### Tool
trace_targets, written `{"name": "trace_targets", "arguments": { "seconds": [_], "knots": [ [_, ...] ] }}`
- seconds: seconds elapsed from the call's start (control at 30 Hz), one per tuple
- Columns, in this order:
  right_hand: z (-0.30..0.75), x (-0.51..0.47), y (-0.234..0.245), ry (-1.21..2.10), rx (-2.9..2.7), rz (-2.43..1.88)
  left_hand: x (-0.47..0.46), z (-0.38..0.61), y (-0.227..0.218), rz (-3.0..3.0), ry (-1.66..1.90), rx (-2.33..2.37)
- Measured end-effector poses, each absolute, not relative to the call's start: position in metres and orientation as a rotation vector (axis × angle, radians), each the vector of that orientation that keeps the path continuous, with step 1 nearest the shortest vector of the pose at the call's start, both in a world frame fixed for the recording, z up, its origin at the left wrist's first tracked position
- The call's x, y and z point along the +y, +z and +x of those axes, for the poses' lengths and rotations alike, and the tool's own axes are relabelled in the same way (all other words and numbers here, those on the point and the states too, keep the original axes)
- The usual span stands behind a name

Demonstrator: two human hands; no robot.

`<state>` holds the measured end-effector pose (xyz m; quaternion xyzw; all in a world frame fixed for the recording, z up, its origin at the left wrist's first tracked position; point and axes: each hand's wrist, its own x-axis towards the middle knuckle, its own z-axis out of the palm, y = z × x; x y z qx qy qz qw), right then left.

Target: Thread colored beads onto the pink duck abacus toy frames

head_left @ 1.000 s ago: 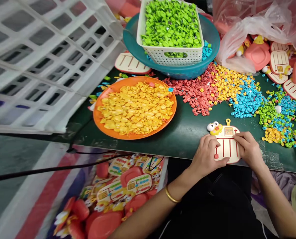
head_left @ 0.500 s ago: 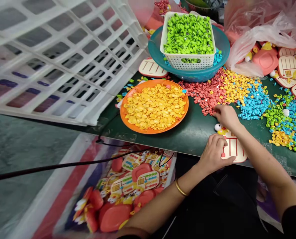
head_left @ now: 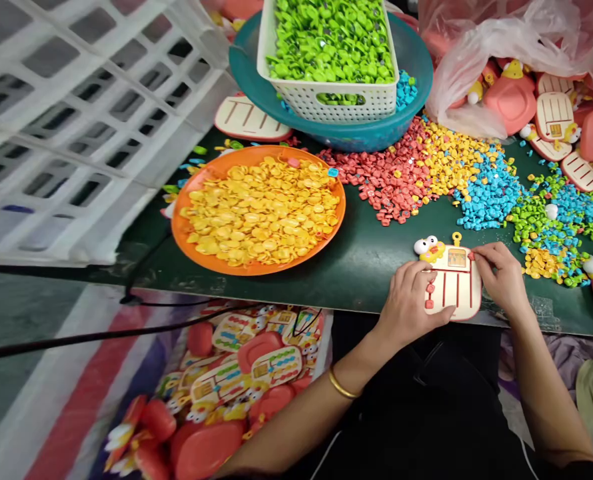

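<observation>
A cream toy board with dark red slots and a duck head lies at the near edge of the green table. My left hand grips its left side, fingers over the face and thumb along the bottom edge. Small red beads sit in the leftmost slot beside those fingers. At the board's upper right, my right hand pinches a small red bead against the slot there. Loose red beads are heaped beyond the board.
An orange plate of yellow pieces stands left. Behind it, a white basket of green pieces sits in a teal basin. Yellow, blue and green beads spread rightward. A white crate leans at far left. Finished-looking boards fill a bag below.
My right hand has moved from the red bead heap to the board's upper right with a red bead. The left hand stays on the board. The view has shifted right.
</observation>
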<state>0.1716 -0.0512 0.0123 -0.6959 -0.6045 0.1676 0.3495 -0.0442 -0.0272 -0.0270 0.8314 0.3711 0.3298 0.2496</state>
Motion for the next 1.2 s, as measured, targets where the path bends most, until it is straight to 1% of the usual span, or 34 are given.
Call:
{"name": "trace_targets", "arguments": {
  "seconds": [0.17, 0.33, 0.47, 0.63, 0.73, 0.87, 1.0, 1.07, 1.2],
  "knots": [
    [0.166, -0.061, 0.011, 0.237, -1.812, -1.838, -0.028, -0.044, -0.027, 2.268, 0.899, 1.021],
    [0.168, -0.061, 0.007, 0.179, -1.767, -1.854, -0.028, -0.043, -0.027, 2.265, 0.913, 0.997],
    [0.167, -0.065, 0.008, 0.287, -1.824, -1.763, -0.029, -0.042, -0.027, 2.254, 0.894, 1.020],
    [0.140, -0.072, 0.009, 0.417, -1.850, -1.568, -0.029, -0.041, -0.027, 2.254, 0.920, 1.002],
    [0.129, -0.045, 0.012, 0.510, -1.788, -1.495, -0.029, -0.042, -0.026, 2.238, 0.898, 1.006],
    [0.135, 0.032, 0.015, 0.311, -1.663, -1.688, -0.032, -0.044, -0.023, 2.273, 0.835, 1.039],
    [0.138, 0.096, 0.010, 0.233, -1.820, -1.909, -0.033, -0.046, -0.018, 2.416, 0.667, 0.961],
    [0.138, 0.105, 0.006, 0.224, -1.891, -1.970, -0.033, -0.046, -0.016, 2.419, 0.621, 0.944],
    [0.148, 0.090, 0.000, 0.275, -1.993, -1.949, -0.032, -0.044, -0.018, 2.356, 0.704, 0.983]
  ]
}}
